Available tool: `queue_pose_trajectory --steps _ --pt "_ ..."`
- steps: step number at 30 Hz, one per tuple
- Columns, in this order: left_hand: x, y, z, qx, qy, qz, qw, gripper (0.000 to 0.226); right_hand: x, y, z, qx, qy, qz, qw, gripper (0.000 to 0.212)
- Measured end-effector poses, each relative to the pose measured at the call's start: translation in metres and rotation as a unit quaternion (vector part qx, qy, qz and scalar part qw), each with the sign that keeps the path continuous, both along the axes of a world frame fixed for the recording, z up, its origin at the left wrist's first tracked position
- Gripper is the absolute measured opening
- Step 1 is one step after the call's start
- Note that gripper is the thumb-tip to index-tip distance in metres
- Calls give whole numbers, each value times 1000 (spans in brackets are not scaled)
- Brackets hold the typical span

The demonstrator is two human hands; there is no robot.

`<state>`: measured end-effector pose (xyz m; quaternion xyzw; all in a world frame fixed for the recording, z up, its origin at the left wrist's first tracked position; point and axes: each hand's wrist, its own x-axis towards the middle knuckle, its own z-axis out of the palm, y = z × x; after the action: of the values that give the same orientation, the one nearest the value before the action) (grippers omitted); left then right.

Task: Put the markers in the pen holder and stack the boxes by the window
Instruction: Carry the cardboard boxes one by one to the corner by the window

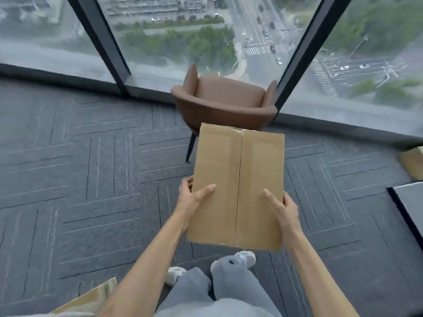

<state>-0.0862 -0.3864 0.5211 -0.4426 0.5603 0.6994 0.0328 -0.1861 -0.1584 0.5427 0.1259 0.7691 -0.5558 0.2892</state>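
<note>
Currently both hands are on one closed cardboard box (238, 186), carried in the air above the carpet (91, 179), flaps shut with the centre seam running away from the person.

Left hand (191, 200): grips the box's left edge. Thumb lies flat across the top face, pointing toward the seam; the other fingers wrap around the side, only their tips visible past the edge.

Right hand (282, 208): same grip mirrored on the right edge. Thumb on the top face, fingers curled around the side and mostly hidden.

Both hands sit on the near half of the box; the far half sticks out unsupported, over the leg area of a brown chair (223, 104) that stands just beside the window (183, 37).

Other boxes: part of a second cardboard box (414, 162) at the right frame edge, on the floor near the window; a corner of another cardboard piece (91, 298) at bottom left, cut off by the frame.

Markers and pen holder: cannot see them.
</note>
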Motion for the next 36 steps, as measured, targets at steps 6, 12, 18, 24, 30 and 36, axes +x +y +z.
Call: queue_pose_trajectory --steps 6,12,18,24,30,36 --pt "-88 88 33 -26 10 -133 991 104 -32 100 37 -10 30 -123 992 51" --pt "-164 161 58 -52 57 -242 967 103 -60 181 61 13 68 -219 973 85" --pt "-231 227 64 -81 77 -366 924 101 -64 241 66 33 81 -320 943 74" --pt "-308 300 56 -57 81 -465 880 92 -85 289 61 16 79 -418 905 51" --pt "-423 354 56 -30 87 -532 842 89 -174 324 62 51 90 -477 873 53" --pt "-535 386 68 -16 108 -574 812 79 -266 343 66 76 100 -494 860 53"
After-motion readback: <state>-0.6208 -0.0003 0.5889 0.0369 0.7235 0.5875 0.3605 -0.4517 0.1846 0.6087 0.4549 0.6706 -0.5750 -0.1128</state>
